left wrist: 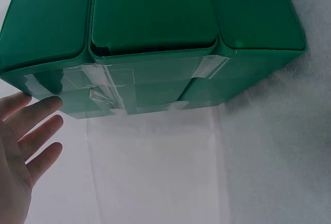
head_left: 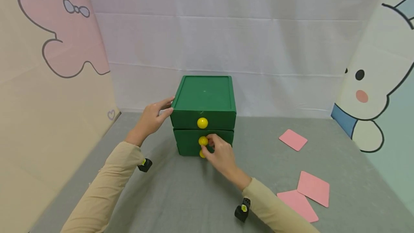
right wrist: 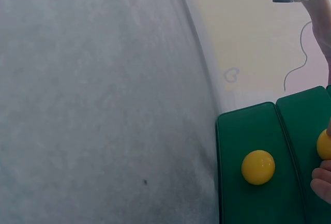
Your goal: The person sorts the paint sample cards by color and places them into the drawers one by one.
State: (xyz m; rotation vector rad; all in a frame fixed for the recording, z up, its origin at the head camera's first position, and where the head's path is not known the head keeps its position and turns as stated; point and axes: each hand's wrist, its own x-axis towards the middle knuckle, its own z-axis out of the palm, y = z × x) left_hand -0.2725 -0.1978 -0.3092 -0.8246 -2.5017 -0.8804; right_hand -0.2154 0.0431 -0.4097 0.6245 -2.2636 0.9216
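Observation:
A green three-drawer box point(head_left: 203, 94) with round yellow knobs stands on the grey cloth. My right hand point(head_left: 223, 155) has its thumb and fingertips around the middle drawer's knob point(head_left: 203, 140). In the right wrist view only some fingers point(right wrist: 321, 182) show at that knob, beside the bottom drawer's knob point(right wrist: 258, 167). A narrow dark gap lines the edge of the middle drawer front point(left wrist: 155, 17) in the left wrist view. My left hand point(head_left: 150, 119) reaches to the box's upper left side with fingers extended. Clear tape point(left wrist: 101, 76) runs over that side.
Several pink square cards lie on the cloth to the right: one farther back point(head_left: 293, 140), and two nearer, overlapping ones, the upper point(head_left: 313, 188) and the lower point(head_left: 299, 204). A white cloth wall point(head_left: 207, 42) rises behind the box, with printed cloth walls at both sides.

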